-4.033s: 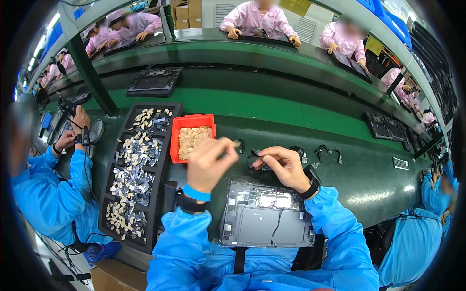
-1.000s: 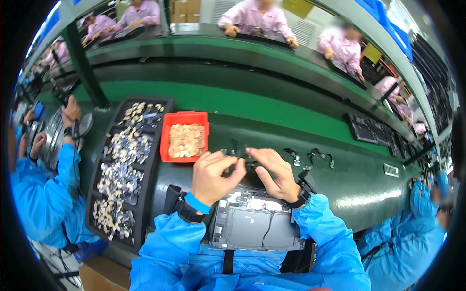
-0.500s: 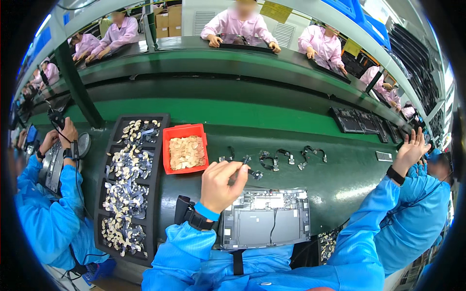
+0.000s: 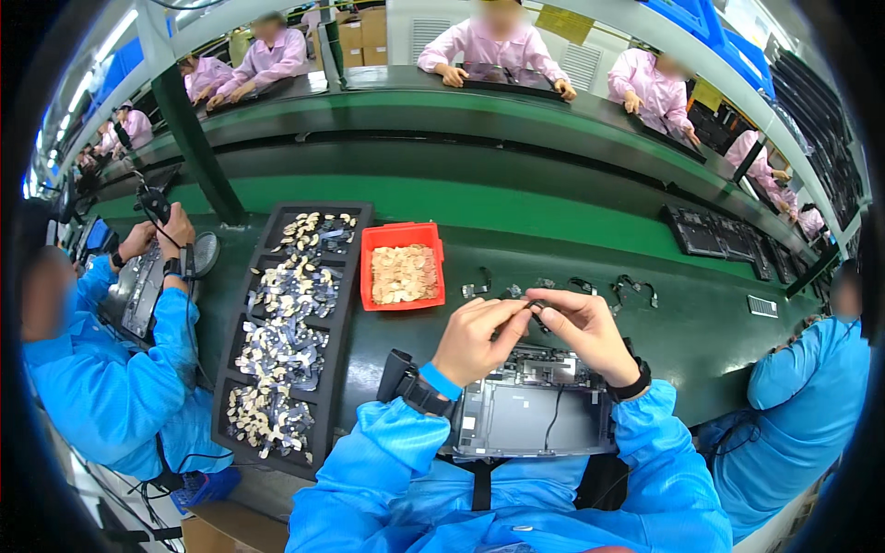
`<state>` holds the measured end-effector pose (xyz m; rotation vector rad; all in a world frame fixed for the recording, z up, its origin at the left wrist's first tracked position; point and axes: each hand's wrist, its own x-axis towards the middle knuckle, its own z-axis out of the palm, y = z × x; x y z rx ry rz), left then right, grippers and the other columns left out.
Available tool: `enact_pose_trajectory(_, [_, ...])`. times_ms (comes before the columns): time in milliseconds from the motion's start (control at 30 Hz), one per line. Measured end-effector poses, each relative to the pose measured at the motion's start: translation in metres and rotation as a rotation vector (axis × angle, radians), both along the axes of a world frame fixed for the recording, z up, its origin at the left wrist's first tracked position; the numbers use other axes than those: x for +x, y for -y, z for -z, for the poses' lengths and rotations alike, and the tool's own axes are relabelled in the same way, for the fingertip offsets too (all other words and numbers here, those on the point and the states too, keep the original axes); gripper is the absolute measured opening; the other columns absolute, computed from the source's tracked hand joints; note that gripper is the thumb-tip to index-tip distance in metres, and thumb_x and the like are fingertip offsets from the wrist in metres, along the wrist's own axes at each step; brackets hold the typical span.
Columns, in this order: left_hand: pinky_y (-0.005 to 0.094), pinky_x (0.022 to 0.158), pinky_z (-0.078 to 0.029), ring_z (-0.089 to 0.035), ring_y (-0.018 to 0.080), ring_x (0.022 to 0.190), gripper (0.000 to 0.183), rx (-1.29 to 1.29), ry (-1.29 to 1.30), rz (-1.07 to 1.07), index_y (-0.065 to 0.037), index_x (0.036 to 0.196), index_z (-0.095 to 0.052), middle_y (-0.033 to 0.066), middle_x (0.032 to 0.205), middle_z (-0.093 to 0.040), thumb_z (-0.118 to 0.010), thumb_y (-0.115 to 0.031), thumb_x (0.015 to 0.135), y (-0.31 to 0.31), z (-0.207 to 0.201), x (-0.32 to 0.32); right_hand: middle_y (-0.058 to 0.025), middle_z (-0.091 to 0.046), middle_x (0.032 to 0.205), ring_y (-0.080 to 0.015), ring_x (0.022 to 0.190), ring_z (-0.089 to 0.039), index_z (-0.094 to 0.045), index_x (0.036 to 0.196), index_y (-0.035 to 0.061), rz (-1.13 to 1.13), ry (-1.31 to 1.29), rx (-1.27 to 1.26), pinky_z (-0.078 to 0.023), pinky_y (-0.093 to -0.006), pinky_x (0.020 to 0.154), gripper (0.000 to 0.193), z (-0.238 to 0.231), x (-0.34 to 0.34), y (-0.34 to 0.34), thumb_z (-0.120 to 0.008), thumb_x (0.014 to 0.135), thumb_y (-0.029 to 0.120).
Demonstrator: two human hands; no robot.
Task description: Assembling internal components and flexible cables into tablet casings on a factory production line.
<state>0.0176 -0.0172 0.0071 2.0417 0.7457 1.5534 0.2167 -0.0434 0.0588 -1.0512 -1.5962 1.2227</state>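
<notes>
From my end I have both hands up over the bench (image 4: 691, 341), fingertips meeting. The left hand (image 4: 475, 343) and the right hand (image 4: 592, 332) each pinch the same short dark cable (image 4: 537, 305) between thumb and forefinger, as far as I can make out; its ends are mostly hidden by fingers. It sits just beyond the far edge of the opened laptop base (image 4: 516, 415), well off to the right of the red bin (image 4: 439, 269) and the black tray (image 4: 339, 352).

For this handling, I'd judge a light pinch best: grip near the ends or the stiffer parts, let the flexible middle bow rather than crease, and pull evenly from both sides. I'd rest the wrists low for steadiness, and mind that a sleeve doesn't snag the thin black wire (image 4: 554, 419) lying over the base. The loose cables (image 4: 636, 291) beyond the right hand could easily be knocked or tangled by a wide elbow swing.
</notes>
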Motion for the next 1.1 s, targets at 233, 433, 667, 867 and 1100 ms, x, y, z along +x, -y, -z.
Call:
enact_pose_trajectory(233, [0.0363, 0.066, -0.048, -0.068, 0.0249, 0.069, 0.009, 0.016, 0.012, 0.025, 0.0, 0.099, -0.072, 0.0071, 0.078, -0.072, -0.07, -0.007, 0.093, 0.004, -0.002, -0.002, -0.0123, -0.074, 0.115, -0.0154, 0.101, -0.067, -0.072, 0.122, -0.0044, 0.006, -0.184, 0.035, -0.055, -0.0309, 0.089, 0.025, 0.012, -0.017, 0.0, -0.066, 0.101, 0.007])
enact_pose_trajectory(433, [0.035, 0.057, -0.042, -0.061, 0.02, 0.059, 0.011, 0.104, -0.082, -0.014, -0.004, 0.095, -0.076, 0.0055, 0.071, -0.068, -0.077, -0.012, 0.087, 0.004, 0.0, -0.004, -0.0155, -0.074, 0.115, -0.0185, 0.1, -0.069, -0.073, 0.117, -0.0044, 0.055, -0.193, 0.197, -0.055, -0.0325, 0.09, 0.021, 0.022, -0.016, 0.004, -0.067, 0.099, 0.004])
enact_pose_trajectory(667, [0.0322, 0.057, -0.038, -0.058, 0.0145, 0.057, 0.018, 0.12, -0.096, -0.061, -0.009, 0.1, -0.081, 0.0012, 0.065, -0.065, -0.081, -0.014, 0.083, 0.003, -0.008, -0.008, -0.014, -0.074, 0.097, -0.0183, 0.089, -0.069, -0.072, 0.106, -0.0056, 0.198, -0.384, 0.28, -0.054, -0.0318, 0.084, 0.014, 0.019, 0.008, 0.029, -0.065, 0.099, 0.005])
enact_pose_trajectory(867, [0.0369, 0.072, -0.046, -0.068, 0.0234, 0.082, 0.019, -0.106, -0.358, -0.155, -0.009, 0.105, -0.079, 0.0059, 0.091, -0.075, -0.074, -0.019, 0.089, 0.029, -0.011, -0.033, -0.0057, -0.066, 0.078, -0.0152, 0.077, -0.064, -0.061, 0.112, -0.0011, 0.386, -0.45, 0.143, -0.051, -0.0287, 0.072, 0.018, 0.025, 0.041, 0.099, -0.068, 0.1, 0.01])
enact_pose_trajectory(1100, [0.0457, 0.099, -0.049, -0.062, 0.0366, 0.116, 0.041, -0.269, -0.46, -0.263, -0.003, 0.126, -0.069, 0.0185, 0.123, -0.068, -0.074, -0.021, 0.09, 0.058, 0.018, -0.045, -0.0066, -0.071, 0.077, -0.0105, 0.068, -0.067, -0.064, 0.098, 0.0007, 0.558, -0.298, -0.128, -0.054, -0.0225, 0.063, 0.011, 0.055, 0.035, 0.161, -0.07, 0.098, 0.009])
